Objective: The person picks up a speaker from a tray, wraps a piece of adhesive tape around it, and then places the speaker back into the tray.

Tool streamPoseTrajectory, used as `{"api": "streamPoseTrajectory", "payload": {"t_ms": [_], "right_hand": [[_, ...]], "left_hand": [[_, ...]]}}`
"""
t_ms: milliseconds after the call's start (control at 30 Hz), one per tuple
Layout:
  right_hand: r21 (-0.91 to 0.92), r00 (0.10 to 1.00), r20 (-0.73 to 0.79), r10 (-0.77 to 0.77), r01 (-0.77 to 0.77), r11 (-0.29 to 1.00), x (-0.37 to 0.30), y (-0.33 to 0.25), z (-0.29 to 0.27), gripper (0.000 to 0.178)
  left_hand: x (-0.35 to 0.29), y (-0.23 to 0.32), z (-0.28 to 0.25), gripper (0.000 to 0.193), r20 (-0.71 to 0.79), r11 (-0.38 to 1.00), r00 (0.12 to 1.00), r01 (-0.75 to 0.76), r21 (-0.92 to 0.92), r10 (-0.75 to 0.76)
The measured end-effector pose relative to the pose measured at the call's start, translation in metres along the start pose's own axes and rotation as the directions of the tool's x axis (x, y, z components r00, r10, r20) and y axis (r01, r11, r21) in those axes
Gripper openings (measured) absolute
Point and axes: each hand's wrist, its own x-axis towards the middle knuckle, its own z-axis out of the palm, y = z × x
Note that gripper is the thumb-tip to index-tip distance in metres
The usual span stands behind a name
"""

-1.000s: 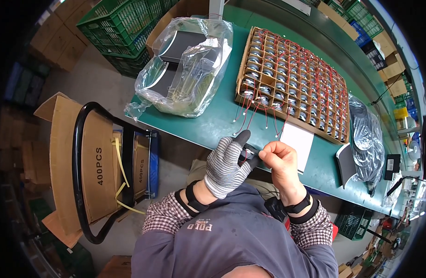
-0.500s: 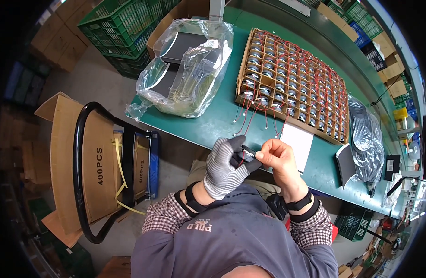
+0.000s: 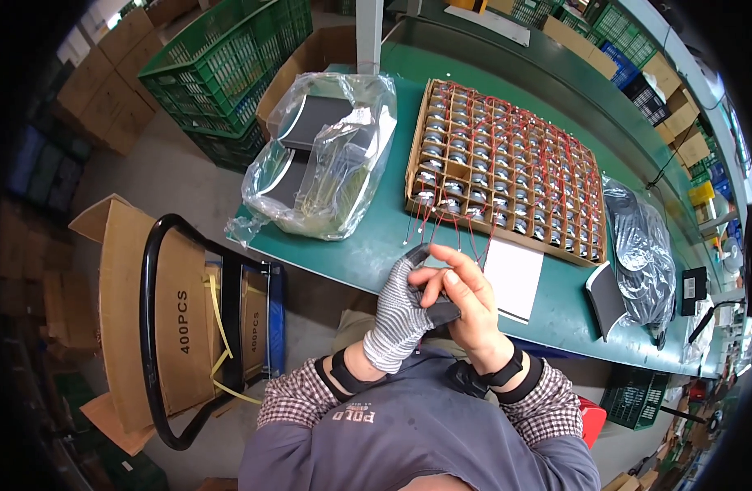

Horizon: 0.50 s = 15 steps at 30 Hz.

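Observation:
My left hand (image 3: 399,319), in a grey-and-white striped glove with dark fingertips, is closed in front of the bench edge. It holds a small speaker with a red wire, seen half a second ago and now almost wholly hidden by the fingers. My bare right hand (image 3: 472,319) meets it from the right, fingers bent over the same spot; what they pinch is hidden. Beyond the hands lies a cardboard tray (image 3: 515,239) divided into cells. Round speakers (image 3: 453,187) with red wires fill most cells, and some wires hang over the near edge.
A white sheet (image 3: 511,282) lies by the tray on the green bench (image 3: 327,260). Left is a clear plastic bag (image 3: 335,209) with dark panels; right, another bag (image 3: 642,237) and a dark curved panel (image 3: 606,303). A trolley's black handle (image 3: 149,327) and carton (image 3: 182,286) stand left.
My right hand has shifted left and over the left hand, covering the speaker that showed before. The view has tipped, so bench and tray sit lower in the picture.

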Motion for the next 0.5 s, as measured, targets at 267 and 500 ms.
{"api": "streamPoseTrajectory", "payload": {"t_ms": [267, 500], "right_hand": [[0.168, 0.978, 0.129, 0.161, -0.182, 0.969, 0.012, -0.004, -0.017, 0.031], [-0.403, 0.990, -0.063, 0.126, -0.141, 0.904, 0.049, -0.067, -0.072, 0.025]], "left_hand": [[0.006, 0.003, 0.002, 0.051, 0.013, 0.996, 1.000, 0.022, 0.086, -0.023], [0.054, 0.067, 0.010, 0.050, 0.118, 0.959, 0.952, 0.279, 0.037, -0.282]]}}
